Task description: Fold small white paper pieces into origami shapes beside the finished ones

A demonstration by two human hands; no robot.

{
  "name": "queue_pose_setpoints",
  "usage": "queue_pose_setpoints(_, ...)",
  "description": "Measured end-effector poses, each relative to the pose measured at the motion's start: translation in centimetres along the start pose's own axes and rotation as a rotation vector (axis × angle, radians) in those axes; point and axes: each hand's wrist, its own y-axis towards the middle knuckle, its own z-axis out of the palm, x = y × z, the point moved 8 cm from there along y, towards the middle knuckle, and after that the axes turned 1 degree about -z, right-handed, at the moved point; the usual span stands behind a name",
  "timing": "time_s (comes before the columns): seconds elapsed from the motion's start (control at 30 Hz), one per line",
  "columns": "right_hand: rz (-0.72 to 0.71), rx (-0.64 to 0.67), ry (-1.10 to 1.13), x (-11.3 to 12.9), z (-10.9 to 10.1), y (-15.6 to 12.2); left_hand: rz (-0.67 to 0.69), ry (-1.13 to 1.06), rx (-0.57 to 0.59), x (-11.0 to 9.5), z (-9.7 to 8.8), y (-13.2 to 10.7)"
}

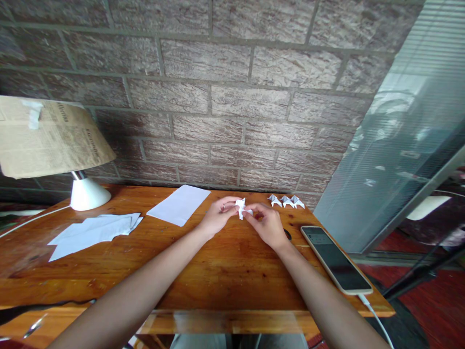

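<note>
Your desk (232, 276): glossy wood
Folded piece (240, 207) over your desk: matt paper
Wall (232, 99) behind your desk: rough, brick-like
Phone (336, 259) on your desk: smooth, glossy screen

1. Brick wall (232, 102): brightest mid-right, dim at left.
2. Glass panel (348, 194): pale reflections, hazy glare, from where I stand.
3. Wooden table (225, 271): soft sheen.
4. Outer edges: stretched, blurred.
5. Small folded paper (240, 207): whites washed out.

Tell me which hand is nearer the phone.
Right. The right hand is left of the phone; the left hand is farther left, past the folded paper.
</note>
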Motion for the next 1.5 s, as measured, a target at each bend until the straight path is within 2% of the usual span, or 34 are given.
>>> queue_pose_setpoints(0.1, 0.041, 0.049, 0.09, -0.7, 0.8, -0.1, -0.002, -0.025, -0.023, 0.2, -0.3, 0.1)
queue_pose_setpoints(0.3, 0.132, -0.013, 0.352, -1.9, 1.3, 0.0, -0.04, -0.235, -0.047, 0.9, -0.3, 0.1)
queue_pose_setpoints(0.6, 0.233, -0.046, 0.469, -2.1, 1.5, -0.1, -0.059, -0.324, -0.039, 1.3, 0.0, 0.2)
queue_pose_setpoints(1.07, 0.31, -0.043, 0.538, -2.2, 2.4, -0.4, -0.011, -0.232, -0.114, 1.5, -0.7, 0.2)
queue_pose_setpoints(1.17, 0.308, -0.063, 0.531, -2.4, 2.7, -0.4, -0.004, -0.191, -0.173, 1.4, -1.1, 0.0)
queue_pose_setpoints(1.3, 0.341, -0.072, 0.486, -3.1, 2.9, -0.5, -0.014, -0.183, -0.238, 1.5, -1.8, -0.1)
queue_pose_setpoints(1.5, 0.311, -0.078, 0.436, -3.9, 2.4, -0.4, -0.069, -0.21, -0.246, 2.2, -1.9, 0.0)
